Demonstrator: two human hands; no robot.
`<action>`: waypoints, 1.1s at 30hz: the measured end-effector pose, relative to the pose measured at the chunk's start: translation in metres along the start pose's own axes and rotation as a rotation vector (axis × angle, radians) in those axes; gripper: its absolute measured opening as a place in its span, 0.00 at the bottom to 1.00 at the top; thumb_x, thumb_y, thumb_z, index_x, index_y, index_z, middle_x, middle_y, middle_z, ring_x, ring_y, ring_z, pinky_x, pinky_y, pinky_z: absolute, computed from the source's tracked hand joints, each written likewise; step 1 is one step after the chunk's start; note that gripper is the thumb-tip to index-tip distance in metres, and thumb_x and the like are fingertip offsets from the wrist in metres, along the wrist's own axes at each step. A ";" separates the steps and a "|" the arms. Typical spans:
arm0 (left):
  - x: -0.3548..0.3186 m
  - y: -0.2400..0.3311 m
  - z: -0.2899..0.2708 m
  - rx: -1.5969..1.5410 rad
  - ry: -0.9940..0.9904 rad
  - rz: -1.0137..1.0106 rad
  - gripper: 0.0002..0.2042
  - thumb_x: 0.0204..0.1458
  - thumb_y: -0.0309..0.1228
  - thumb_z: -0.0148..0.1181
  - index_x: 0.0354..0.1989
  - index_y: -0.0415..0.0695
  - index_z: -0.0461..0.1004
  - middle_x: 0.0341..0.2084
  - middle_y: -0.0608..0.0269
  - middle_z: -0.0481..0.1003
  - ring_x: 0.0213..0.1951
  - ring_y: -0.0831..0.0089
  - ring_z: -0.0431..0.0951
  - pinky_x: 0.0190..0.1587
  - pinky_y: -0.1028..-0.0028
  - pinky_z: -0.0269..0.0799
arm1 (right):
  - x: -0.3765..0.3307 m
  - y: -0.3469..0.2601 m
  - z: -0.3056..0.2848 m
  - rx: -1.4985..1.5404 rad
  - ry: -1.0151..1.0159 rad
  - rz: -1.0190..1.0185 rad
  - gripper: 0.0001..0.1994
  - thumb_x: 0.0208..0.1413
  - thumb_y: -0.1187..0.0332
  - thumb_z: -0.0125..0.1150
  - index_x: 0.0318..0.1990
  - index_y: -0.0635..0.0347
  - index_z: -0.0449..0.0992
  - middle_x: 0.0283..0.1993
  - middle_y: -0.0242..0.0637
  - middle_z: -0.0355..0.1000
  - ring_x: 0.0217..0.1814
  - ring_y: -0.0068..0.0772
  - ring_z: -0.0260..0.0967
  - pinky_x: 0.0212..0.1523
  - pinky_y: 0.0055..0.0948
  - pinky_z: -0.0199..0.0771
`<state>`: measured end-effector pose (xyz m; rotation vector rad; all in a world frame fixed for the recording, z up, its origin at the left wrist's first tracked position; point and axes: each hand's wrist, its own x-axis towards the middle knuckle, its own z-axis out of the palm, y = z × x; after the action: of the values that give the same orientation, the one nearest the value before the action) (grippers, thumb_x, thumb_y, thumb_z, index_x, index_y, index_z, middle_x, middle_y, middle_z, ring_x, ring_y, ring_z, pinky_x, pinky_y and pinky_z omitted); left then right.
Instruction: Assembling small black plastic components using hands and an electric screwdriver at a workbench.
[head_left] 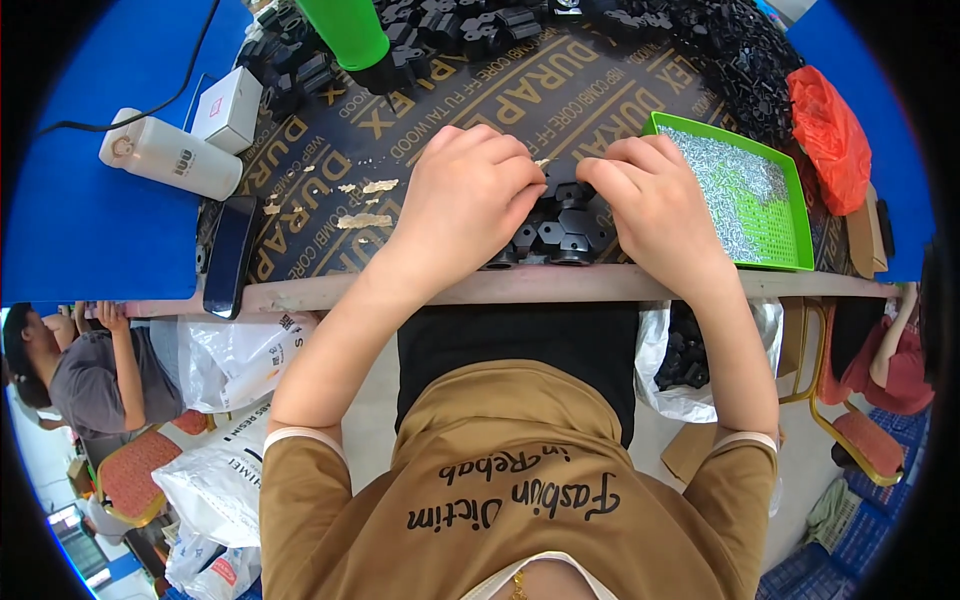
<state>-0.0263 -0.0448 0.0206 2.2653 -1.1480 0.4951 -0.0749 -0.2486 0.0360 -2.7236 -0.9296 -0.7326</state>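
Several black plastic parts with small holes (568, 238) lie together at the near table edge, between my hands. My left hand (468, 195) is closed at their left side, its thumb and fingertips pressed together beside the parts. On the other side my right hand (655, 200) is closed too, its fingertips pinched just above the upper right part. Whatever sits between the fingers of either hand is too small or hidden to make out. To the right of my right hand stands a green tray (800, 215) holding many small silver screws (735, 180).
A green power screwdriver (350, 35) points down over the table. Black parts (480, 30) are heaped at the back. Leftward are a white bottle (180, 155), a white box (228, 110) and a phone (232, 255). A red bag (830, 140) lies at right; other people sit on both sides.
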 end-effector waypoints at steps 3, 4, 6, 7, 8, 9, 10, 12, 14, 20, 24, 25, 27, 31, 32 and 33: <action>-0.002 -0.001 0.001 0.070 0.010 0.096 0.04 0.41 0.26 0.65 0.27 0.44 0.77 0.28 0.66 0.75 0.34 0.68 0.73 0.39 0.69 0.65 | -0.003 0.000 0.000 -0.003 0.007 0.005 0.14 0.37 0.79 0.56 0.36 0.59 0.70 0.29 0.33 0.72 0.41 0.36 0.68 0.45 0.32 0.65; -0.003 -0.001 0.002 0.110 0.014 0.136 0.05 0.41 0.26 0.65 0.27 0.44 0.77 0.28 0.66 0.75 0.34 0.68 0.73 0.39 0.69 0.65 | -0.004 0.000 0.001 -0.003 0.009 0.006 0.14 0.37 0.79 0.56 0.36 0.59 0.70 0.29 0.33 0.72 0.41 0.36 0.68 0.45 0.32 0.65; -0.002 -0.001 0.001 0.151 0.017 0.180 0.05 0.41 0.26 0.65 0.27 0.43 0.77 0.27 0.66 0.75 0.34 0.68 0.73 0.39 0.68 0.65 | -0.006 0.000 0.003 0.008 0.041 0.011 0.14 0.38 0.79 0.56 0.38 0.59 0.70 0.29 0.33 0.72 0.40 0.36 0.69 0.45 0.33 0.66; -0.001 -0.001 0.001 0.127 0.000 0.159 0.05 0.41 0.26 0.64 0.27 0.43 0.76 0.28 0.65 0.75 0.34 0.68 0.74 0.39 0.68 0.65 | -0.008 0.000 0.004 0.008 0.044 0.013 0.14 0.38 0.79 0.56 0.38 0.59 0.70 0.29 0.33 0.72 0.40 0.36 0.69 0.45 0.33 0.66; 0.000 -0.001 0.001 0.102 -0.016 0.139 0.05 0.41 0.25 0.64 0.27 0.42 0.76 0.28 0.65 0.75 0.35 0.68 0.74 0.40 0.68 0.65 | -0.009 0.000 0.005 0.023 0.054 0.023 0.15 0.38 0.79 0.55 0.38 0.59 0.71 0.30 0.33 0.72 0.39 0.36 0.69 0.45 0.33 0.66; 0.001 -0.002 0.000 0.104 -0.018 0.142 0.05 0.41 0.25 0.64 0.27 0.42 0.76 0.28 0.65 0.75 0.35 0.68 0.74 0.40 0.68 0.65 | -0.011 0.000 0.005 0.037 0.065 0.033 0.15 0.39 0.79 0.55 0.39 0.59 0.71 0.30 0.34 0.73 0.39 0.37 0.69 0.44 0.33 0.66; 0.002 -0.002 0.000 0.049 -0.043 0.109 0.05 0.41 0.25 0.64 0.28 0.41 0.77 0.29 0.64 0.76 0.35 0.67 0.74 0.40 0.67 0.66 | -0.011 0.000 0.005 0.036 0.069 0.035 0.15 0.39 0.79 0.55 0.39 0.59 0.71 0.30 0.34 0.73 0.39 0.37 0.69 0.44 0.33 0.66; 0.003 -0.002 -0.001 -0.004 -0.070 0.081 0.06 0.42 0.24 0.64 0.29 0.40 0.77 0.30 0.63 0.76 0.36 0.66 0.74 0.41 0.66 0.67 | -0.014 0.000 0.005 0.054 0.077 0.040 0.15 0.39 0.79 0.54 0.39 0.58 0.71 0.31 0.34 0.73 0.38 0.37 0.69 0.44 0.34 0.66; 0.002 -0.001 -0.003 -0.026 -0.104 0.110 0.07 0.43 0.23 0.62 0.31 0.40 0.77 0.31 0.62 0.76 0.37 0.64 0.74 0.40 0.66 0.68 | -0.015 0.001 0.005 0.066 0.088 0.047 0.15 0.39 0.79 0.54 0.39 0.59 0.72 0.31 0.35 0.73 0.38 0.37 0.69 0.44 0.34 0.67; 0.010 0.017 -0.004 0.011 0.028 0.151 0.07 0.44 0.23 0.60 0.33 0.40 0.77 0.33 0.61 0.76 0.37 0.62 0.74 0.40 0.66 0.69 | -0.036 0.024 -0.023 0.124 0.130 0.323 0.11 0.45 0.79 0.56 0.38 0.61 0.74 0.34 0.40 0.73 0.39 0.43 0.69 0.41 0.37 0.67; 0.056 0.049 0.024 -0.098 -0.160 0.264 0.03 0.45 0.25 0.59 0.28 0.42 0.76 0.29 0.61 0.74 0.36 0.61 0.73 0.41 0.66 0.70 | -0.061 0.042 -0.046 0.227 -0.135 0.569 0.09 0.45 0.76 0.60 0.37 0.62 0.75 0.32 0.43 0.71 0.39 0.46 0.69 0.40 0.37 0.68; 0.065 0.057 0.040 -0.086 -0.236 0.272 0.04 0.43 0.25 0.59 0.28 0.42 0.77 0.30 0.58 0.75 0.37 0.60 0.74 0.42 0.66 0.70 | -0.063 0.041 -0.050 0.264 -0.300 0.668 0.10 0.44 0.76 0.60 0.37 0.63 0.75 0.32 0.44 0.71 0.39 0.47 0.69 0.40 0.37 0.68; 0.077 0.067 0.065 -0.019 -0.264 0.316 0.05 0.41 0.26 0.58 0.27 0.41 0.77 0.28 0.56 0.76 0.37 0.59 0.75 0.40 0.64 0.71 | -0.060 0.037 -0.049 0.207 -0.312 0.613 0.10 0.44 0.76 0.60 0.37 0.65 0.75 0.33 0.46 0.70 0.39 0.48 0.69 0.40 0.38 0.68; 0.090 0.084 0.077 0.001 -0.353 0.337 0.04 0.39 0.27 0.58 0.22 0.42 0.78 0.22 0.56 0.77 0.33 0.58 0.77 0.39 0.63 0.72 | -0.078 0.045 -0.035 0.268 -0.238 0.662 0.09 0.44 0.78 0.58 0.36 0.67 0.74 0.33 0.48 0.70 0.37 0.51 0.69 0.41 0.39 0.67; 0.094 0.087 0.077 0.001 -0.392 0.319 0.04 0.39 0.26 0.58 0.23 0.42 0.78 0.23 0.55 0.77 0.33 0.58 0.78 0.38 0.63 0.72 | -0.081 0.045 -0.033 0.270 -0.174 0.705 0.09 0.45 0.78 0.57 0.36 0.67 0.74 0.32 0.48 0.71 0.36 0.51 0.69 0.39 0.38 0.68; 0.095 0.087 0.077 0.001 -0.431 0.301 0.04 0.38 0.26 0.58 0.23 0.42 0.78 0.23 0.54 0.77 0.32 0.57 0.78 0.37 0.63 0.73 | -0.082 0.045 -0.032 0.272 -0.109 0.748 0.08 0.45 0.79 0.56 0.36 0.67 0.74 0.32 0.48 0.72 0.35 0.52 0.70 0.38 0.37 0.68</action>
<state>-0.0379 -0.1940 0.0384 2.2727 -1.7157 0.1124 -0.1162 -0.3378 0.0220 -2.5730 0.0229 -0.2831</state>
